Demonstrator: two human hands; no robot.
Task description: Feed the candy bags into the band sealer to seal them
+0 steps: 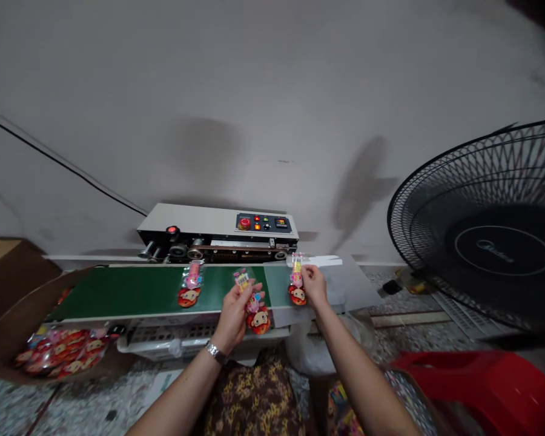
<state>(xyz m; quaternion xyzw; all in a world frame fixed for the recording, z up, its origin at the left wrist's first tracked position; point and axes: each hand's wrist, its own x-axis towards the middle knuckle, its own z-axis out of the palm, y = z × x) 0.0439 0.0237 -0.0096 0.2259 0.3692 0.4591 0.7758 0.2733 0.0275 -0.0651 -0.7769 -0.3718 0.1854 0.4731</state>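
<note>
A clear packet with a red-maned cartoon head, called the left packet, is gripped between the thumb and fingers of the left hand, its head hanging below them. A second one, the right packet, is pinched at its upper edge by the fingers of the right hand, and its head lies just left of and below those fingertips, over a grey sheet. A third, the belt packet, lies on the green belt, left of the left fingers and well apart from them. Beyond both hands, a machine with a lit control panel is set along the belt. The right packet's top could be fed in crooked or creased if it were let go at a slant, and the fingers might be caught or burned if they were brought too near the machine's rollers. The left packet could slip if the grip were loosened. Whether several packets are stacked in the left fingers cannot be told; part of the print is covered by them. The right fingertips are partly hidden, and the panel's digits are too small to be read.
</note>
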